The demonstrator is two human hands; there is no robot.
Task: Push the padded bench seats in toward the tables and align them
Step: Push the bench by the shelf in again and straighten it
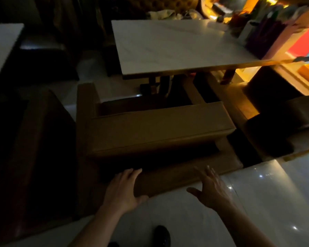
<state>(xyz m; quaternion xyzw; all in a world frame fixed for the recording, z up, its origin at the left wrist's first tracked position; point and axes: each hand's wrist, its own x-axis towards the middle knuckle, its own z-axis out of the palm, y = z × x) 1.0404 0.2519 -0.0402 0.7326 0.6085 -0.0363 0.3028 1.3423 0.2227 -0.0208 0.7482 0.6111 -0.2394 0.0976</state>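
A tan padded bench seat (159, 129) with a low backrest (177, 177) stands in front of a white marble-look table (168, 50). My left hand (122, 189) lies over the top edge of the backrest, fingers wrapped forward and thumb on the near side. A little to the right, my right hand (210, 189) has its fingers spread, the fingertips at the backrest's top edge and the palm hovering just behind it. The front of the seat lies just short of the table's near edge, and the bench sits slightly skewed to the table.
A dark brown bench (34, 148) stands close on the left, beside a second white table (0, 49). Dark seats (282, 125) sit to the right. Coloured bags and bottles (268, 32) crowd the table's far right. The glossy white floor (275, 193) reflects lights; my shoe (161, 234) is below.
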